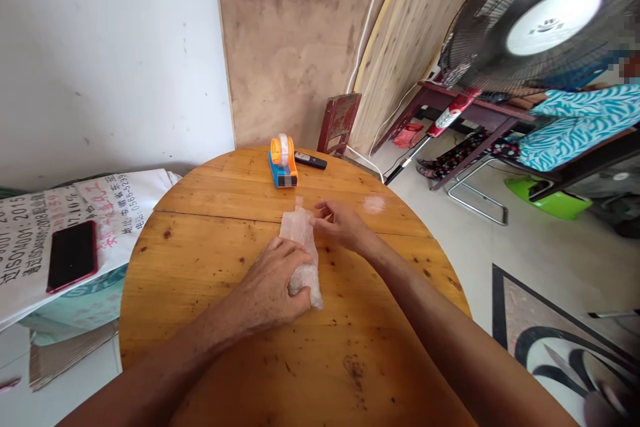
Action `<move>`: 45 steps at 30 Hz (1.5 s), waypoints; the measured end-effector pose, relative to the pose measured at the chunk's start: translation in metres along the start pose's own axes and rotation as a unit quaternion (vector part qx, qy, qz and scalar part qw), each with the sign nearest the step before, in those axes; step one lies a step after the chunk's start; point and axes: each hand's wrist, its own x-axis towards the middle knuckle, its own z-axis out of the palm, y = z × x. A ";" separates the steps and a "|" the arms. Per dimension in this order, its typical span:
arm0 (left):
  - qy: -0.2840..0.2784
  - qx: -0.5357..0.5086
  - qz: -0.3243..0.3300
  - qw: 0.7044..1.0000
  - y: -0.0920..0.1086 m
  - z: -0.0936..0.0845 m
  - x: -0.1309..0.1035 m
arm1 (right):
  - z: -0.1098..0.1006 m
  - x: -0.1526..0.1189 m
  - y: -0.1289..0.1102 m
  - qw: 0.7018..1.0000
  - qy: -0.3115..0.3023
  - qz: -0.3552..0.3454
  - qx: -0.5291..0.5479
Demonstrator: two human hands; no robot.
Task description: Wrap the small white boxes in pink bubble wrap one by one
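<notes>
A small parcel in translucent bubble wrap (299,230) lies lengthwise on the round wooden table. My left hand (280,273) is wrapped over its near half, thumb at the near end and fingers across the top. What the wrap encloses is hidden. A short strip of clear tape (299,202) sticks out from the far end. At the parcel's upper right edge is my right hand (337,221), its fingers bent and a little apart, the thumb tip touching the wrap. Beyond the parcel stands an orange and blue tape dispenser (283,163) with a roll in it.
A dark marker-like object (311,160) lies beside the dispenser. On the left, a phone (73,255) rests on printed white sacks (125,197). A wooden chair (341,121) stands behind the table (200,340). A fan (540,27) and a seated person (575,123) are at right.
</notes>
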 end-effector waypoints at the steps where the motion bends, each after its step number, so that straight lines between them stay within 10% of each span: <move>1: 0.000 -0.003 -0.003 1.000 -0.001 0.001 0.000 | -0.001 0.004 0.001 0.999 -0.019 0.016 0.030; 10: 0.001 -0.013 -0.010 1.000 0.000 0.001 0.000 | 0.007 0.035 -0.004 0.974 -0.143 0.061 0.166; 30: -0.019 0.114 -0.021 0.993 0.009 -0.006 -0.005 | 0.031 0.039 0.003 0.985 -0.053 -0.018 0.166; 45: -0.009 0.122 -0.014 0.992 0.006 -0.005 -0.005 | 0.000 -0.004 -0.038 0.953 -0.037 -0.077 0.290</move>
